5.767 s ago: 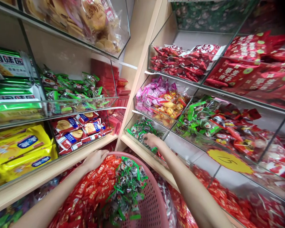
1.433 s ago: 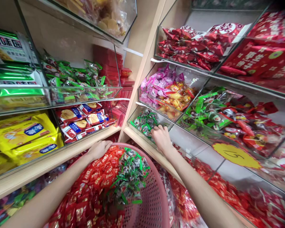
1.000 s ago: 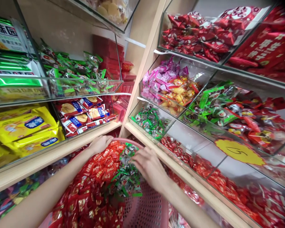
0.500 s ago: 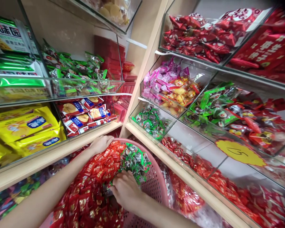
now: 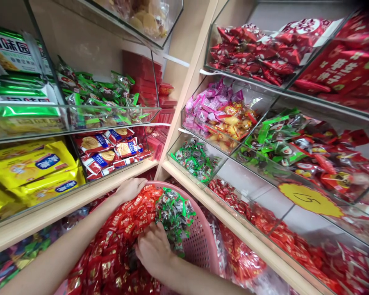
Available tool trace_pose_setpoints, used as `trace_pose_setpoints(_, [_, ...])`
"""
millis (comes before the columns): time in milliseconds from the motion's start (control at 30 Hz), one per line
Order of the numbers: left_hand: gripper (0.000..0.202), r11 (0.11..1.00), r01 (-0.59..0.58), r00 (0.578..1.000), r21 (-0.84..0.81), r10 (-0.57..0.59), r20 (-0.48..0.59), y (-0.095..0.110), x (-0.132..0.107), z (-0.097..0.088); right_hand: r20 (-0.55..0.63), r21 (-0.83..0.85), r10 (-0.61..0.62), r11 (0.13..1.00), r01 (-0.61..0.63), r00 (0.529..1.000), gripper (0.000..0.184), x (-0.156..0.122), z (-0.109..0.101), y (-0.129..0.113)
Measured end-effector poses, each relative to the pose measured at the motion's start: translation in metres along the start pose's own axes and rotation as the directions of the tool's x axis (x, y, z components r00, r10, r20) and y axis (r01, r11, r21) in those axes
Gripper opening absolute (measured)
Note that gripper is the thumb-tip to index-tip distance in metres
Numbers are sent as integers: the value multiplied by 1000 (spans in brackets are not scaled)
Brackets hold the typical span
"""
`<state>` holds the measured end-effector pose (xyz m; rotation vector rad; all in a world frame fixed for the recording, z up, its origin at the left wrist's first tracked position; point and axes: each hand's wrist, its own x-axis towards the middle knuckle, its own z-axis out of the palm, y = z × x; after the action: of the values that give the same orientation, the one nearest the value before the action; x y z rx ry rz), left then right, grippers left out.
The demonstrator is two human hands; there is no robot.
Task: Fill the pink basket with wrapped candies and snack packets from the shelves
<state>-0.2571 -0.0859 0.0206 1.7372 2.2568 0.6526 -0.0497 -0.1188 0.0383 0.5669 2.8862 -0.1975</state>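
A pink perforated basket [image 5: 199, 246] in front of me is heaped with red-wrapped candies [image 5: 123, 229] and a clump of green-and-silver wrapped candies [image 5: 174, 211]. My left hand [image 5: 129, 189] rests on the basket's far rim, fingers curled over it. My right hand [image 5: 153, 250] is dug into the pile between the red and green candies, its fingers curled down and hidden among the wrappers. A glass bin [image 5: 197, 157] on the right shelf holds the same green-wrapped candies.
Glass-fronted bins line wooden shelves on both sides: yellow packets [image 5: 33, 172], biscuit packs [image 5: 107, 151], pink and yellow sweets [image 5: 221, 116], red packets [image 5: 258, 53]. A yellow price tag [image 5: 309, 199] is stuck on the right glass. Red candies [image 5: 264, 217] fill the lower right bin.
My right hand has left the green-candy bin on the shelf, come down to the basket and pushed into the candy pile. The left hand has stayed on the rim.
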Motion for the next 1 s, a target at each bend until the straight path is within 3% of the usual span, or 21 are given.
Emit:
trace_pose_setpoints(133, [53,999,26,1000,25,-26,3,2,-1,-2,-177,-5,-16,1000,15,984,35,-1,-21,9])
trace_pose_setpoints(267, [53,998,35,999,48,-35,8,4,-2,-4,-353,-12,23,1000,-29,935,37,0,-73,39])
trace_pose_setpoints(367, [53,999,33,999,42,-34,15,4,-1,-5,-441,-71,103,986,-149,892,35,3,-112,74])
trace_pose_setpoints(467, [51,999,42,999,16,-43,13,4,-1,-5,-480,-183,200,929,-321,854,25,9,-134,112])
trace_pose_setpoints(600, [51,998,57,998,-4,-57,17,3,-1,-4,-503,-301,349,787,-539,791,22,23,-137,153])
trace_pose_setpoints(700, [50,998,62,998,-1,-62,15,3,-2,-5,-457,-335,449,712,-617,767,25,33,-131,170])
trace_pose_setpoints(800, [53,998,61,998,30,-62,16,4,-2,-5,-429,-344,488,690,-637,760,26,37,-126,176])
trace_pose_setpoints(1000, [53,999,19,1000,43,-20,16,3,-1,-4,-479,-367,412,708,-603,775,33,28,-124,176])
